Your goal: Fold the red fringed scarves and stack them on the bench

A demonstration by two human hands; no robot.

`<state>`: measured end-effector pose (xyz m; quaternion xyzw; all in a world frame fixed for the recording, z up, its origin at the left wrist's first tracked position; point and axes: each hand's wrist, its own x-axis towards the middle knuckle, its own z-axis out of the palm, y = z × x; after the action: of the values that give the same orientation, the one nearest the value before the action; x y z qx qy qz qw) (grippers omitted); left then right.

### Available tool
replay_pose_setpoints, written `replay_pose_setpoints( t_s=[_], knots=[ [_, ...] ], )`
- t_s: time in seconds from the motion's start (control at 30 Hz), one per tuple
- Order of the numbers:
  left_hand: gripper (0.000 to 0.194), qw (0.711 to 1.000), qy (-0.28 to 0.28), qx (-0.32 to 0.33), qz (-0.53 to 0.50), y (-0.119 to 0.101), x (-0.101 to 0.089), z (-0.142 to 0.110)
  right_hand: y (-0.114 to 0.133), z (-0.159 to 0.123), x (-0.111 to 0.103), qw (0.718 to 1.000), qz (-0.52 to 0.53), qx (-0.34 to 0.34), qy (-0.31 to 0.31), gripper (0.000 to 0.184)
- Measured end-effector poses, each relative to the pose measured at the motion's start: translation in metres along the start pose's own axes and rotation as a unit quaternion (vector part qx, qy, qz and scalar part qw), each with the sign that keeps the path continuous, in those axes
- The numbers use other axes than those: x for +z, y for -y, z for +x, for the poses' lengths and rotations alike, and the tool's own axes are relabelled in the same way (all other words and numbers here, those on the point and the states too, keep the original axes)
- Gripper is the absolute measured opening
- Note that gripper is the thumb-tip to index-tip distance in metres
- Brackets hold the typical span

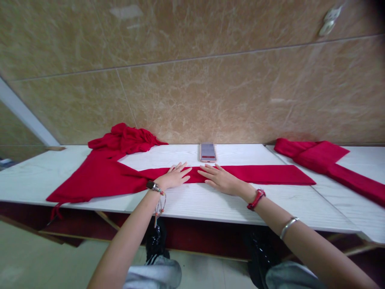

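Note:
A long red cloth [261,174] lies along the white table, folded into a flat, narrow band on the right. Toward the left it widens into a loose, unfolded part [99,176], and a crumpled heap of red fabric [129,138] sits behind that. My left hand [174,176] rests flat on the band near its middle, fingers spread, a ring on one finger. Just to the right, my right hand [219,178] presses flat on the same band with its fingers stretched out. Neither hand grips the cloth. The two hands are a short way apart.
A phone [208,153] lies behind the band, near the wall [192,96]. Another folded red cloth [319,156] is at the right, across a seam in the white tabletop [234,204]. A corner of fabric hangs over the front edge at left. A socket [329,20] is on the wall.

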<state>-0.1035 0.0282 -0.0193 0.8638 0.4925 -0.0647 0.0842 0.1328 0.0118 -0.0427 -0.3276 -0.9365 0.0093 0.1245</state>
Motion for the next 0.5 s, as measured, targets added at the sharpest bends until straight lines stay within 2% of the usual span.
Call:
replay_pose_setpoints(
  t_s=[0.17, 0.3, 0.43, 0.5],
  knots=[
    [0.051, 0.999, -0.026, 0.041, 0.017, 0.006, 0.013, -0.005, 0.006, -0.005, 0.005, 0.999, 0.008, 0.011, 0.053, 0.049],
    [0.053, 1.0, -0.019, 0.015, 0.018, 0.011, 0.014, -0.016, 0.007, -0.007, 0.009, 0.998, 0.004, 0.022, 0.063, 0.049],
    [0.056, 0.999, 0.029, -0.022, 0.015, 0.01, 0.005, -0.032, 0.006, -0.006, 0.008, 0.998, 0.005, 0.019, 0.054, 0.048],
    [0.055, 0.997, 0.032, -0.059, 0.034, 0.014, -0.001, -0.04, 0.005, -0.005, 0.008, 0.998, 0.006, 0.018, 0.054, 0.048]
  ],
)
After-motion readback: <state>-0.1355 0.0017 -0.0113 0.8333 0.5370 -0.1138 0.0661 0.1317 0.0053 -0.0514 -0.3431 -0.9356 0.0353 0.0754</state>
